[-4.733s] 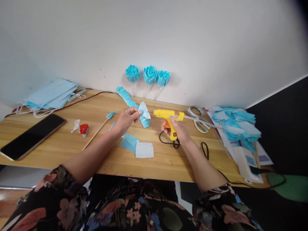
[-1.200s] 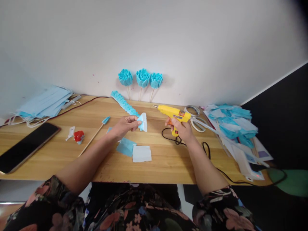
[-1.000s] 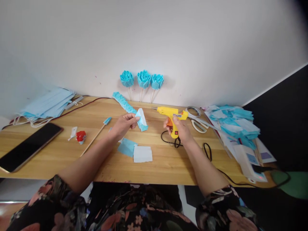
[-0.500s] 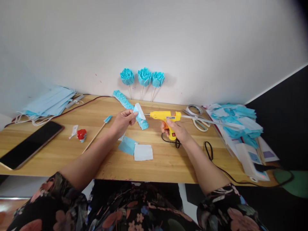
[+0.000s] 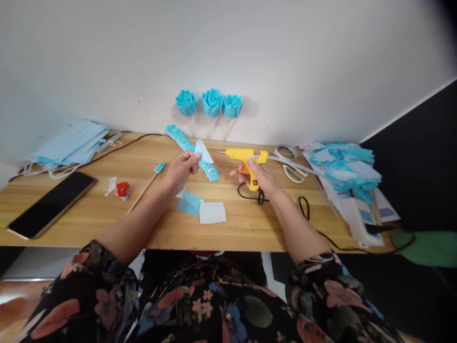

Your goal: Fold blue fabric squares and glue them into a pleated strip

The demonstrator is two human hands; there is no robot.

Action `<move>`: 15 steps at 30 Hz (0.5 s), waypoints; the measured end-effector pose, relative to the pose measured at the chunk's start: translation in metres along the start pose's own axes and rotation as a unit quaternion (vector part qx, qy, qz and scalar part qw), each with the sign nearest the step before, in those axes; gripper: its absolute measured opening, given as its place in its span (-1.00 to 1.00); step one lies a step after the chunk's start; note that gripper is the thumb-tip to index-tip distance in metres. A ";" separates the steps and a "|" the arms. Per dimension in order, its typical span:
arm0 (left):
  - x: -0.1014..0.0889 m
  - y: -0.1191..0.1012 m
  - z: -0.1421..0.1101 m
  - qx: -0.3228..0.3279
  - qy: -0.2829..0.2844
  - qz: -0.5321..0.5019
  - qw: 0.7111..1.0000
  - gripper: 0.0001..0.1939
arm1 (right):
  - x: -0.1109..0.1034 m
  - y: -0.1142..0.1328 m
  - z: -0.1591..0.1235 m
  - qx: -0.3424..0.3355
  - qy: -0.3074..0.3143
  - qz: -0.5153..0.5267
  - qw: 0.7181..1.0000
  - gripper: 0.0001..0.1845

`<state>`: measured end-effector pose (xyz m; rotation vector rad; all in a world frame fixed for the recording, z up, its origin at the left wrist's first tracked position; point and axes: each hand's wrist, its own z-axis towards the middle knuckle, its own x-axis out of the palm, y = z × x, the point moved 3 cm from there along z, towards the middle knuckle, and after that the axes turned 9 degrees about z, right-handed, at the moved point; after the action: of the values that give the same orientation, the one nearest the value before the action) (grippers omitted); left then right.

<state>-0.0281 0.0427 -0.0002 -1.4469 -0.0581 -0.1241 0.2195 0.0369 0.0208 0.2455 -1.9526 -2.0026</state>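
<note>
Between thumb and fingers, my left hand (image 5: 182,170) pinches a folded white and pale blue piece of fabric (image 5: 203,152). My right hand (image 5: 260,175) is wrapped around the handle of a yellow hot glue gun (image 5: 243,155), its nozzle pointing left, a short gap from the fabric. A clear glue stick sticks out of the gun's rear. Behind the held piece lies a pleated blue strip (image 5: 180,137). Near my left forearm rests a wooden stick with a blue tip (image 5: 159,167). A blue square (image 5: 190,204) and a white square (image 5: 212,212) lie in front of me.
Three blue fabric roses (image 5: 212,103) on sticks lean against the wall. Face masks (image 5: 73,143), a phone (image 5: 52,205) and a red wrapped piece (image 5: 123,189) are at left. At right are scissors (image 5: 294,174), a tape roll (image 5: 285,153), blue scraps (image 5: 348,164) and a power strip (image 5: 359,224).
The glue gun's nozzle has drawn back right from the fabric, leaving a gap. My right index finger has straightened away from the trigger. The whole view has shifted slightly.
</note>
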 end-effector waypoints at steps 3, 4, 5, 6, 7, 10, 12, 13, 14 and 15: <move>-0.001 -0.001 -0.001 0.006 -0.009 0.005 1.000 -0.59 | -0.015 0.000 0.006 -0.015 -0.086 -0.050 0.995 -0.37; -0.001 -0.001 0.000 0.007 -0.009 0.004 1.000 -0.59 | -0.019 -0.001 0.008 -0.013 -0.112 -0.059 0.992 -0.36; -0.001 0.000 0.000 0.008 -0.008 0.001 1.000 -0.60 | -0.024 -0.002 0.010 -0.010 -0.133 -0.061 0.989 -0.35; -0.001 0.001 0.000 0.007 -0.006 -0.001 1.000 -0.61 | -0.027 -0.005 0.012 -0.006 -0.148 -0.053 0.988 -0.34; 0.000 0.002 0.000 0.007 -0.005 -0.004 1.000 -0.62 | -0.030 -0.007 0.014 -0.001 -0.159 -0.041 0.986 -0.32; 0.000 0.003 0.001 0.009 -0.004 -0.004 1.000 -0.63 | -0.037 -0.017 0.018 0.028 -0.196 -0.004 0.980 -0.29; 0.000 0.003 0.001 0.017 -0.006 -0.001 1.000 -0.62 | -0.043 -0.021 0.019 0.047 -0.235 0.004 0.971 -0.29; 0.000 0.003 0.001 0.020 -0.006 -0.001 1.000 -0.62 | -0.047 -0.020 0.018 0.050 -0.258 0.001 0.965 -0.30; 0.000 0.003 0.001 0.022 -0.006 -0.001 1.000 -0.62 | -0.052 -0.018 0.016 0.048 -0.278 -0.005 0.959 -0.31; -0.001 0.003 0.001 0.023 -0.005 -0.002 1.000 -0.62 | -0.057 -0.012 0.012 0.044 -0.301 -0.014 0.953 -0.34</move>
<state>-0.0284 0.0444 -0.0029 -1.4024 -0.0716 -0.1170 0.2668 0.0685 0.0031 -0.3683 -2.3973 -2.1847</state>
